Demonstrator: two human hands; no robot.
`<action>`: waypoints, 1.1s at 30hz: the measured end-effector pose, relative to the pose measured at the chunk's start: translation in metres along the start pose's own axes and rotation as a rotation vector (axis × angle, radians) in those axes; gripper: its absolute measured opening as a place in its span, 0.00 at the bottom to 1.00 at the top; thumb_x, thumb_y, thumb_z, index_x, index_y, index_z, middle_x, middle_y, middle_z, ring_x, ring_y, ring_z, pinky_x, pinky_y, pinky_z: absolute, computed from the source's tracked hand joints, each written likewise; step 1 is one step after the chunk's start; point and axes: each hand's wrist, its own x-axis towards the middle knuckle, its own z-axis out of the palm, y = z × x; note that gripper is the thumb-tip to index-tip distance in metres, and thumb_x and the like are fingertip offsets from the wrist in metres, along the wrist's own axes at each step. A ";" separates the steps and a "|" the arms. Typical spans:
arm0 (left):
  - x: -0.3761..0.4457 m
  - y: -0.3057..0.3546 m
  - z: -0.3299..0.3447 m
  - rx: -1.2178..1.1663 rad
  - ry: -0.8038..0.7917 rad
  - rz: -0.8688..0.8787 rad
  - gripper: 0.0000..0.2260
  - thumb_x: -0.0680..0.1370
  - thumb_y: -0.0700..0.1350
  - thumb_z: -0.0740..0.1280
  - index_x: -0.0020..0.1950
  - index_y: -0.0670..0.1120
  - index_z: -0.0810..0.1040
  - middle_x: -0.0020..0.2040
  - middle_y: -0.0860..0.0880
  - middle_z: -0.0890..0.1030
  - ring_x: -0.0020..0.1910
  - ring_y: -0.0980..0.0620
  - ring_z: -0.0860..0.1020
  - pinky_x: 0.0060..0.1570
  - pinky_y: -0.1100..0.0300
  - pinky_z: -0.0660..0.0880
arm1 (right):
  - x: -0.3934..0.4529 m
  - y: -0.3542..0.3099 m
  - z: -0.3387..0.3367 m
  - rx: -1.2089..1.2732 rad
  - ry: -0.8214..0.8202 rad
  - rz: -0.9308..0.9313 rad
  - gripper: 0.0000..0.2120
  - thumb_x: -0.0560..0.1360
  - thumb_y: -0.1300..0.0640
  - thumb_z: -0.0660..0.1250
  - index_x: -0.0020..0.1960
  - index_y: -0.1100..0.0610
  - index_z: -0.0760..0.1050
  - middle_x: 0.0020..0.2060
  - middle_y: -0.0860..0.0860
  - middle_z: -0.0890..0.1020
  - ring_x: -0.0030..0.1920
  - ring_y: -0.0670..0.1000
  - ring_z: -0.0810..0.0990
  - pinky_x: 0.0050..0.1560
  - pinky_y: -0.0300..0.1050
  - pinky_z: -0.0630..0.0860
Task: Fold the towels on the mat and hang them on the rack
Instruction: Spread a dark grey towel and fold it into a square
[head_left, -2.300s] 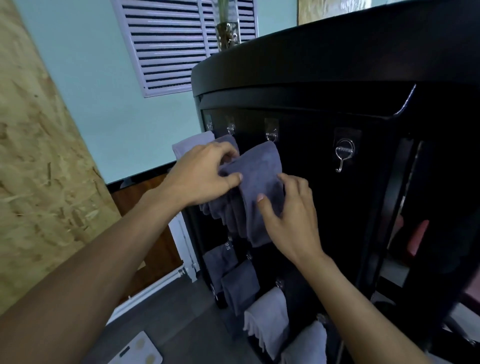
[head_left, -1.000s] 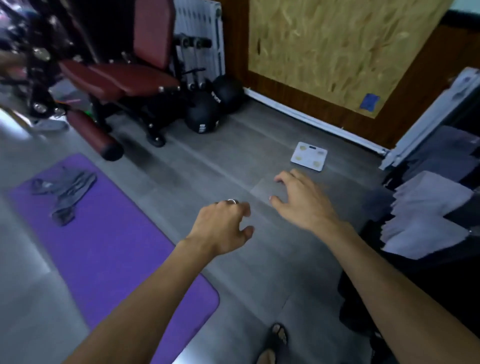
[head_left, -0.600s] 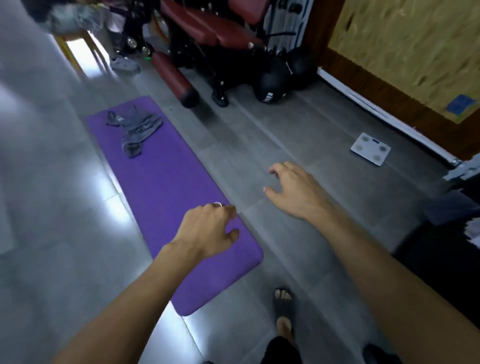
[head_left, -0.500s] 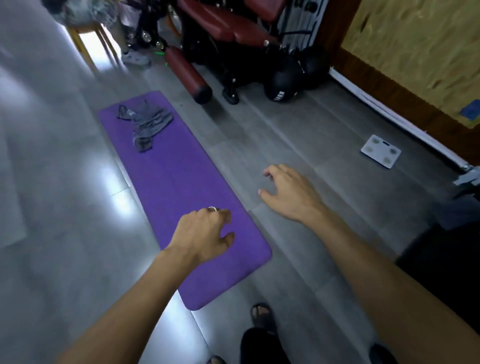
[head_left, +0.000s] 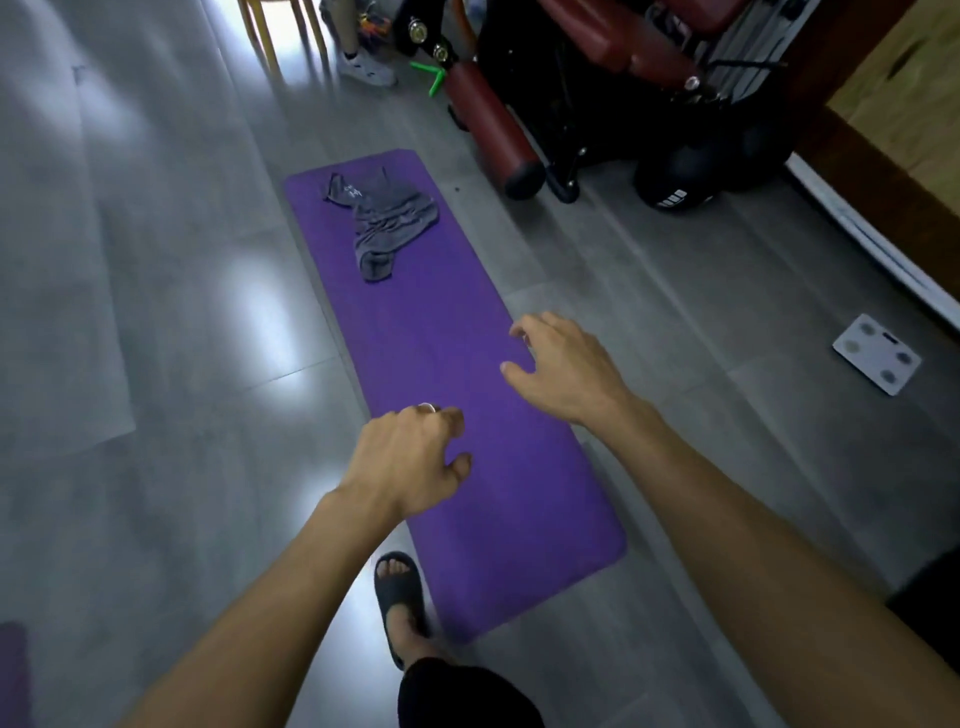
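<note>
Now, hands: both empty; the left hand (head_left: 410, 457) hangs with fingers loosely curled, a ring on one finger, and the right hand (head_left: 563, 366) is spread wide, palm down
Hands' place: both out in front, above the near half of the purple mat (head_left: 467, 415), touching nothing
Just changed: a couple of seconds ago both hands were settling a grey towel on the black rack; since then the view has swung off the rack, which is out of sight, and come to look along the mat's length
Towel: one crumpled grey towel (head_left: 387, 218) lies near the mat's far end, toward its left edge, well apart from both hands
Feet: a sandalled foot (head_left: 400, 592) stands just beside the mat's near left corner
Meaning: my judgement is that one hanging is done and the walk to the next towel has begun
Next need: closing the gap and bending low before any fold
Around: a white bathroom scale (head_left: 878, 353) on the floor to the right, a red weight bench (head_left: 597, 78) beyond
</note>
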 end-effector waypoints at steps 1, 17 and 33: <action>0.013 -0.017 -0.008 0.001 -0.016 0.006 0.16 0.75 0.58 0.62 0.61 0.55 0.73 0.54 0.53 0.80 0.54 0.46 0.79 0.49 0.55 0.76 | 0.021 -0.010 0.002 0.002 -0.008 0.012 0.21 0.75 0.46 0.65 0.64 0.55 0.71 0.60 0.53 0.76 0.60 0.56 0.75 0.60 0.53 0.72; 0.230 -0.315 -0.138 0.042 -0.063 0.123 0.16 0.76 0.58 0.62 0.58 0.51 0.74 0.52 0.51 0.79 0.50 0.44 0.80 0.45 0.53 0.78 | 0.357 -0.169 0.016 0.038 -0.013 0.142 0.21 0.76 0.47 0.65 0.65 0.55 0.70 0.60 0.54 0.75 0.60 0.55 0.75 0.60 0.55 0.74; 0.538 -0.542 -0.162 0.071 -0.165 0.213 0.16 0.76 0.58 0.62 0.62 0.55 0.73 0.55 0.53 0.79 0.52 0.48 0.80 0.49 0.55 0.78 | 0.715 -0.166 0.083 0.140 0.001 0.335 0.23 0.76 0.47 0.66 0.67 0.56 0.69 0.62 0.55 0.73 0.61 0.56 0.73 0.60 0.54 0.73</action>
